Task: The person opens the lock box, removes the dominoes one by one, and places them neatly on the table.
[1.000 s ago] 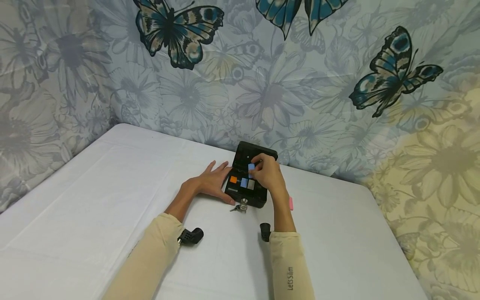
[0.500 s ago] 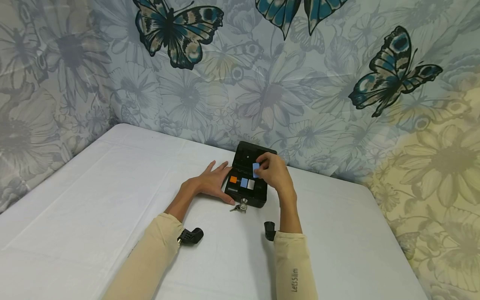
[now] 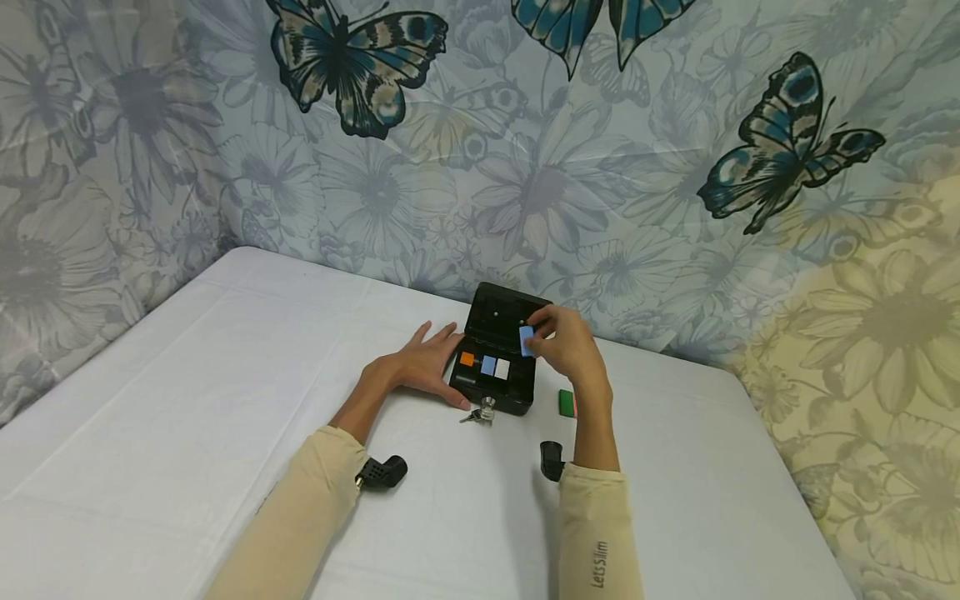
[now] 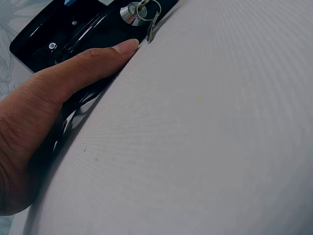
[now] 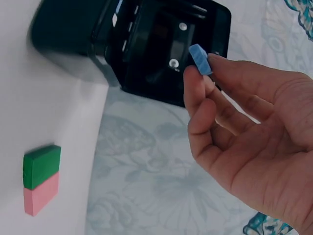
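A small black lockable box stands on the table in the head view, its lid raised at the back. Fingers spread, my left hand rests along the box's left side; its thumb lies at the front corner in the left wrist view. Between thumb and fingertips my right hand pinches a light blue block, raised by the right side of the open lid. Inside the box show an orange block, another blue block and a white block.
Keys on a ring hang from the lock at the box's front. Right of the box, a green block and a pink block lie side by side on the white table. A patterned wall hanging rises behind.
My right hand has moved to the right with the blue block, from over the box to its right edge. The green block has come into view. My left hand has stayed put.
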{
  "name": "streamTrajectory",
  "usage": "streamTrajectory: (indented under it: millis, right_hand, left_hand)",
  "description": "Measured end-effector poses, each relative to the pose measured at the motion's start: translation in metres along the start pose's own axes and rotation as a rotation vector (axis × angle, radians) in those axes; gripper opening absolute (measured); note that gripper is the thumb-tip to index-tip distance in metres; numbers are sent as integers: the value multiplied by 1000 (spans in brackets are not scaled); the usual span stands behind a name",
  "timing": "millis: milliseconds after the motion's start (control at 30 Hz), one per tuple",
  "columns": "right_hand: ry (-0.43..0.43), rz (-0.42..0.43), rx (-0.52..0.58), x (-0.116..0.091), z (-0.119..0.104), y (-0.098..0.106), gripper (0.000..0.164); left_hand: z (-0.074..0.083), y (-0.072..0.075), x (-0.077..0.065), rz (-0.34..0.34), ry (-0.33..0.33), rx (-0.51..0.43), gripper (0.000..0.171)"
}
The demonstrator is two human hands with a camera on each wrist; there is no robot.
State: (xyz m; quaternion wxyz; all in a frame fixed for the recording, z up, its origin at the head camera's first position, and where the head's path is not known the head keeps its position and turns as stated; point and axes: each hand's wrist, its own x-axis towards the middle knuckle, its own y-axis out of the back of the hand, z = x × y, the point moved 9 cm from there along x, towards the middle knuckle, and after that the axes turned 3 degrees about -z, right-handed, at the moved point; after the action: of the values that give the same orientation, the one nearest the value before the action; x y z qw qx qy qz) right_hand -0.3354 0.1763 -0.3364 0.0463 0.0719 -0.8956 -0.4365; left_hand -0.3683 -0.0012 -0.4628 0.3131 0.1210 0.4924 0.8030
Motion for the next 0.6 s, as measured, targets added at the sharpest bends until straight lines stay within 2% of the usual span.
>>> streamTrajectory:
  millis: [600]
  right_hand:
    - [-110, -14, -18, -11, 32, 23, 36]
  left_hand:
    - [0, 1, 0, -3, 0, -5, 127]
